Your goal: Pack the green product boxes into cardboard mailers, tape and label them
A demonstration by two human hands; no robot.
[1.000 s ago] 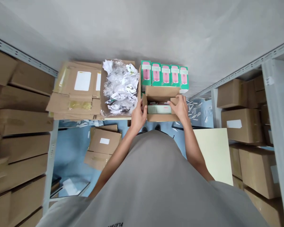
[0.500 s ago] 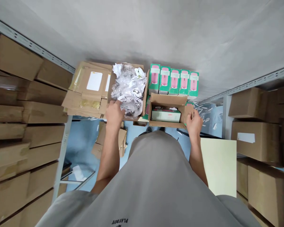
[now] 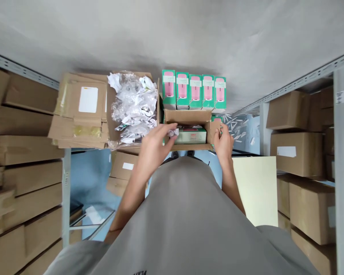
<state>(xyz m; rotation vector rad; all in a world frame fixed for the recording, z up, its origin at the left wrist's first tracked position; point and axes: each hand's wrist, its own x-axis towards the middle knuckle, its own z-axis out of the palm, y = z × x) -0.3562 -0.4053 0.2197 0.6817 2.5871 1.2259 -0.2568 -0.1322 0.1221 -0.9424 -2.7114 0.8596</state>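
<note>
A small open cardboard box [image 3: 187,116] sits on the table edge in front of me, with a green and pink product carton [image 3: 192,135] lying inside it. My left hand [image 3: 154,147] is closed on a crumpled white wad of paper [image 3: 172,132] and holds it over the left end of that box. My right hand [image 3: 224,141] grips the box's right flap. To the left, a bigger carton [image 3: 133,105] is heaped with crumpled plastic and paper.
A row of several upright green and pink cartons [image 3: 193,88] stands behind the open box. Flattened cardboard mailers [image 3: 80,110] are stacked at the left. Metal shelving with brown boxes [image 3: 298,152] flanks both sides. More boxes [image 3: 123,172] lie on the blue floor.
My left hand left the heap of crumpled packing and came right to the open box, now carrying a paper wad. My right hand stays on the box's right flap.
</note>
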